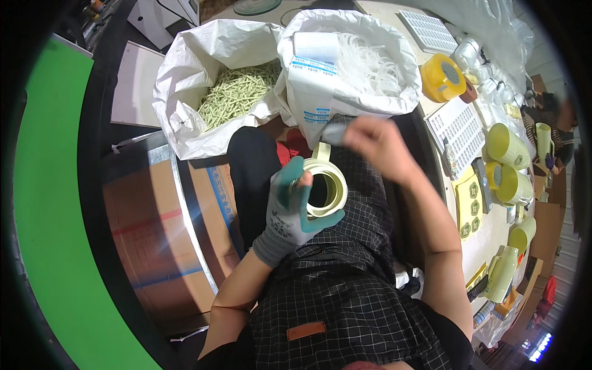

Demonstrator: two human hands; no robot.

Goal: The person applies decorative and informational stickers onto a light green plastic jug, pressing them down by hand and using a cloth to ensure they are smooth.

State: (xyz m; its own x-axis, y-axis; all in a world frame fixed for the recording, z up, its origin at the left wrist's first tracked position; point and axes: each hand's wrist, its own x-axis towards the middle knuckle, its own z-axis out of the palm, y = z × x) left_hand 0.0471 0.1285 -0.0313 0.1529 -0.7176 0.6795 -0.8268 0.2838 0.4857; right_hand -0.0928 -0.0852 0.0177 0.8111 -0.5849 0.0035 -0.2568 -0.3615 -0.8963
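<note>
Head view looks down on a seated person holding a pale yellow mug (325, 185) over the lap. Left hand (295, 206), in a grey glove with teal fingers, is closed around the mug's rim and wall, with a finger hooked inside the opening. Right hand (377, 143) is bare and pinched shut on something small and blurred just above the mug's handle; what it is cannot be told. Two white sacks stand ahead: the left sack (185, 74) holds pale green sticks (237, 92), the right sack (376, 37) clear thin pieces. On the worktop (487, 237) to the right stand several yellow mugs (512, 185), apparently finished, beside a sticker sheet (470, 206) and a roll of yellow tape (441, 77). Judging by this, the mug in hand is mid-way, with plenty left in the sacks.
</note>
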